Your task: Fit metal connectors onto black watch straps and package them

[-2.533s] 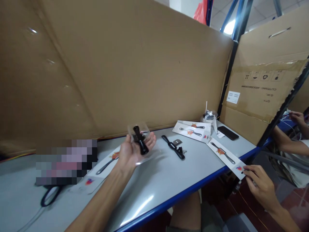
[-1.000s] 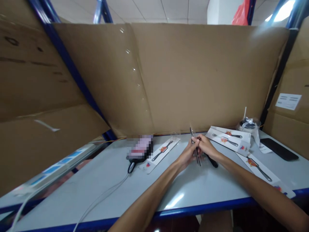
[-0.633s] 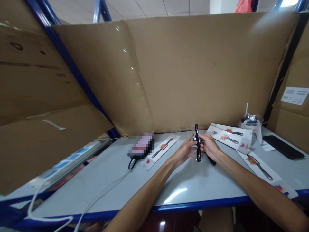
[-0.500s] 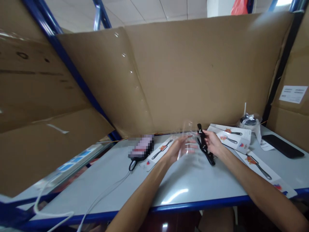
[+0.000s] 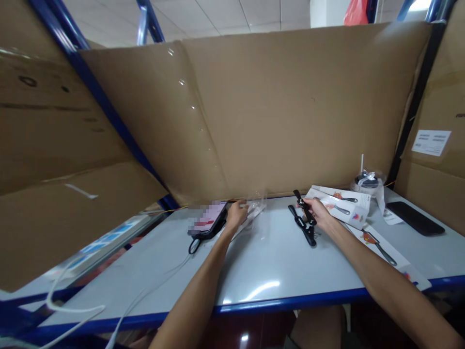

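My left hand [image 5: 237,214] is at the back of the table beside the phone, its fingers closed around the edge of a clear plastic shell [image 5: 257,207]. A printed card lies beneath that hand, mostly covered. In my right hand [image 5: 318,212] is a black peeler [image 5: 305,207], gripped between thumb and fingers and tilted just above the tabletop. A second black peeler [image 5: 302,226] rests on the table just left of and below it. Right of that hand are stacked printed cards [image 5: 345,209], and another card [image 5: 385,252] lies partly under my right forearm.
A phone [image 5: 209,220] with a black loop and white cable lies left. On the right are a dark flat slab [image 5: 414,218] and a plastic-wrapped cup [image 5: 367,182] with a straw. Cardboard walls [image 5: 290,111] enclose the back and sides; a blue edge [image 5: 290,304] runs along the front.
My left hand has moved left with the clear shell, over the card near the phone. One peeler now lies apart on the table while my right hand keeps the other.
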Motion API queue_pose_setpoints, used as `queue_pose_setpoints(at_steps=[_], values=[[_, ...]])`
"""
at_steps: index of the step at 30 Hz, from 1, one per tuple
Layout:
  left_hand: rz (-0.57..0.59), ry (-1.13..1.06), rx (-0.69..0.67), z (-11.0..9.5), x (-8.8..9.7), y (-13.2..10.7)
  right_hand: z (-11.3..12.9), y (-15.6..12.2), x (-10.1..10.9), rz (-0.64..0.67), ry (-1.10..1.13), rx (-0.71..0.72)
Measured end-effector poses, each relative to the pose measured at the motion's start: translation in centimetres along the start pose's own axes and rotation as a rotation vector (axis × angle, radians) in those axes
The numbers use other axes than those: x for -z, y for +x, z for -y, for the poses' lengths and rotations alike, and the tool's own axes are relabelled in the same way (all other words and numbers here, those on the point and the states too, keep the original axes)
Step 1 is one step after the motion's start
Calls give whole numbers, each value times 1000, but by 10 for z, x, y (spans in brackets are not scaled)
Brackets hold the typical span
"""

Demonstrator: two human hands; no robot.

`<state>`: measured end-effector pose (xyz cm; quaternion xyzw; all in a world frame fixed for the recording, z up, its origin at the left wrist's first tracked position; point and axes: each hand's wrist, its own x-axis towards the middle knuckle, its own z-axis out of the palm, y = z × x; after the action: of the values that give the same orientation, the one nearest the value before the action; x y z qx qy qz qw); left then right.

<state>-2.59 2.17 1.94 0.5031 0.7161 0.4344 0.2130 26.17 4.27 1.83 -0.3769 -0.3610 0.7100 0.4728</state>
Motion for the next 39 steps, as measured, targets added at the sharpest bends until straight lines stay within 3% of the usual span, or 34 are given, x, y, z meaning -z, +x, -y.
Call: queue_pose_setpoints(at_steps=[5,11,16,18,21,24,29,31,34,39], values=[[-72,233,-18,5,-11,-3,-3,-1,-4,4,4,-14],[-129,273,-63,-2,-16,-16,-6,-3,-9,1,31,28],[-304,163,-340,-29,-7,-29,-8,-4,-13,7,93,90],[-312,41,-463,-43,-8,-37,-8,-4,-13,23,127,112],[-190,-194,-537,-57,-18,-53,-10,-4,-14,53,146,148],[56,-352,-501,-62,-35,-67,-11,-4,-16,63,120,223],[573,-438,-190,-61,-56,-87,-17,-5,-19,117,-15,335],[721,-508,-116,-62,-60,-96,-19,-6,-20,163,-68,342],[791,-619,-90,-63,-65,-104,-21,-8,-20,216,-146,337],[721,-670,-103,-58,-77,-105,-18,-11,-21,229,-202,354]])
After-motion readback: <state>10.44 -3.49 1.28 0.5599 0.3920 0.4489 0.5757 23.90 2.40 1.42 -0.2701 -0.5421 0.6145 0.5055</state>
